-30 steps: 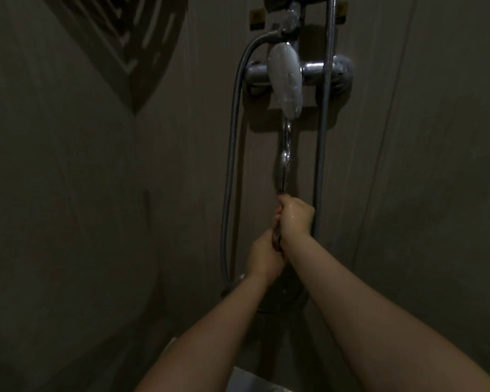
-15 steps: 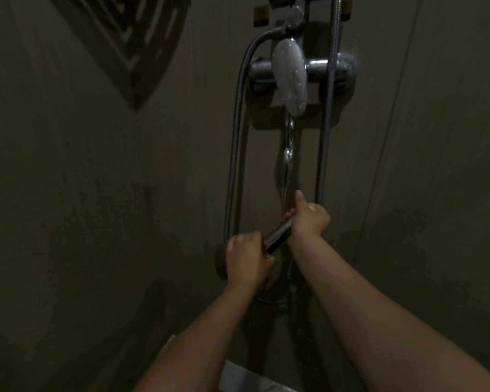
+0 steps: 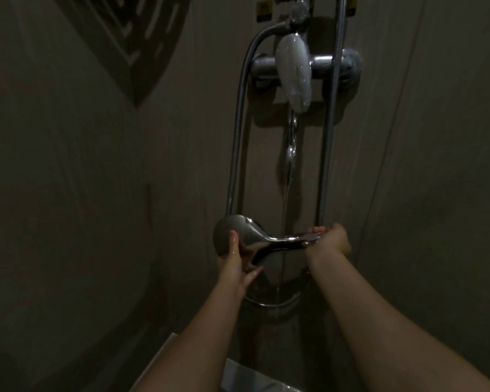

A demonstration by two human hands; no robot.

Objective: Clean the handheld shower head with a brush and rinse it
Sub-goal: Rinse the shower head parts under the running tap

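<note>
Chrome shower head, rounded, glossy, wet; left hand cups bulb, right hand grips handle end.

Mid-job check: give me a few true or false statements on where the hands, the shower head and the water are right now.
1. The left hand is on the round end of the shower head. True.
2. The right hand hangs free of the shower head. False: its grip is closed on the handle end.
3. Water is running from the tap spout. True.
4. A brush is in one of the hands. False: no brush shows in this view.
5. The shower head is held roughly level across the view. True.
6. The hose is detached from the wall fitting. False: it runs up to the fitting above the spout.
</note>
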